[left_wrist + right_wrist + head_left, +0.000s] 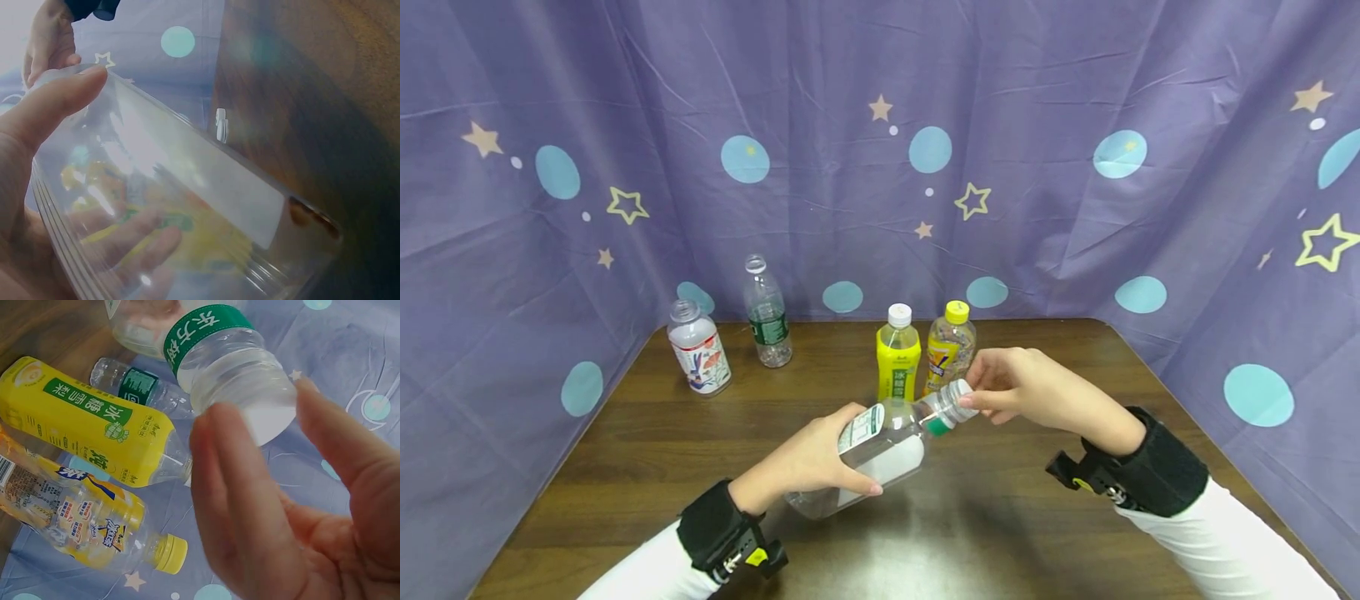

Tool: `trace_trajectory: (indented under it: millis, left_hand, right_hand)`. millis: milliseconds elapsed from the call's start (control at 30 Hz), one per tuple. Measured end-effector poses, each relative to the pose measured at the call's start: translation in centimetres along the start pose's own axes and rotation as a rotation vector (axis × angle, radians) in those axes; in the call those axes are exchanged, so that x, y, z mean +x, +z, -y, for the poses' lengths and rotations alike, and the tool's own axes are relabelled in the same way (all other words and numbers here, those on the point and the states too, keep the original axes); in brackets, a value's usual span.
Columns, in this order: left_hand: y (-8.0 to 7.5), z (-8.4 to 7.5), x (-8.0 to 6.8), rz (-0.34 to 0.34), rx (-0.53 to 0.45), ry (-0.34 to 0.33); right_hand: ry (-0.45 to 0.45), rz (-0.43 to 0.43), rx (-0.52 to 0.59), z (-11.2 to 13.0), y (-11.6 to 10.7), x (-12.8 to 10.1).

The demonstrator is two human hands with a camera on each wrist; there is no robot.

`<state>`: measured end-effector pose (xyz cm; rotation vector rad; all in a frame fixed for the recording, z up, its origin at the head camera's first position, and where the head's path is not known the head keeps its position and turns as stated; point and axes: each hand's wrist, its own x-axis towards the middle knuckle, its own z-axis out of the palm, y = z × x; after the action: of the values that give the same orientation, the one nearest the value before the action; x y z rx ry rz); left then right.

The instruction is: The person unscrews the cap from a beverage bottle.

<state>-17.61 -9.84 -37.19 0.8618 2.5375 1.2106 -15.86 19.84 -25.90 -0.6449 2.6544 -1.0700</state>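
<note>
My left hand point(820, 454) grips a large clear plastic bottle point(883, 454) around its body, thumb across the near side. The bottle is tilted above the table, its neck up toward the right. It has a white label panel and a green band point(209, 332) with white characters on the neck. At the mouth is a white cap point(275, 419). My right hand point(1018, 387) pinches this cap, with the thumb on one side and fingertips on the other. In the left wrist view, the left fingers show blurred through the clear plastic.
Just behind stand a yellow-labelled bottle point(898, 358) with a white cap and a yellow-capped bottle point(951, 346). At the back left are an uncapped bottle with a green label point(770, 327) and an uncapped one with a patterned label point(702, 358). A purple curtain point(850, 225) hangs behind the wooden table point(647, 467).
</note>
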Motion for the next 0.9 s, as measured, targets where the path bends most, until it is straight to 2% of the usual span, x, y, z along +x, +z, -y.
trace_trajectory:
  millis: [233, 433, 633, 767, 900]
  left_hand:
    - [-0.22, 0.09, 0.0, 0.0, -0.005, 0.001]
    - [-0.35, 0.23, -0.14, -0.004, -0.012, 0.0]
    - [-0.3, -0.05, -0.16, -0.011, -0.019, 0.006]
    - [-0.2, -0.2, -0.15, -0.012, -0.016, 0.003]
    - [-0.11, -0.09, -0.21, -0.011, 0.001, -0.002]
  right_hand:
    - [-0.191, -0.027, -0.081, -0.24, -0.06, -0.02]
    - [-0.235, -0.103, -0.123, -0.44, 0.43, 0.07]
    - [-0.141, -0.159, -0.016, -0.38, 0.64, 0.31]
    - [-0.041, -0.137, -0.017, -0.18, 0.47, 0.28]
    - [0.082, -0.064, -0.049, -0.07, 0.35, 0.15]
